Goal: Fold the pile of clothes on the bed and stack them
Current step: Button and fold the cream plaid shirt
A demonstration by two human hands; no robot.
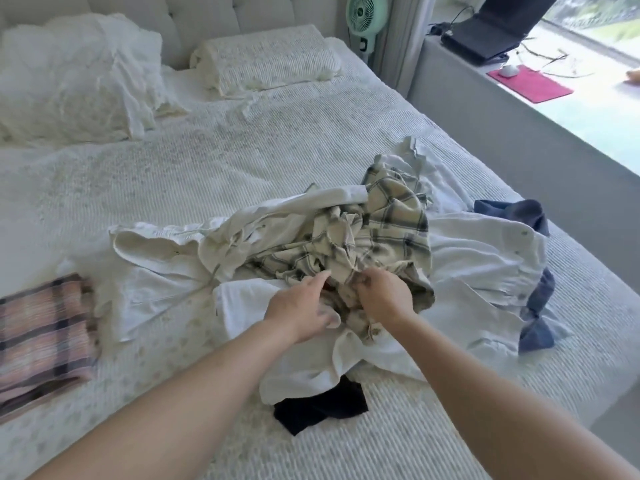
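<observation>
Fingers (pixel 363 284) of both hands in crumpled cream plaid shirt (pixel 391 230).

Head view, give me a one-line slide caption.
Both hands dig into a cream plaid shirt atop unfolded clothes on the bed.

Two bare forearms, sleeveless to the frame edge, no jewellery.

Unfolded clothes pile (pixel 346 258) lies mid-bed, toward the near edge: a crumpled cream plaid shirt (pixel 388 230) on top, w/ white shirts (pixel 478 251) spread under and around it, a blue garment (pixel 536 306) at right, a black one (pixel 322 407) in front. Folded pink plaid piece (pixel 41 334) lies flat, apart at left.
</observation>
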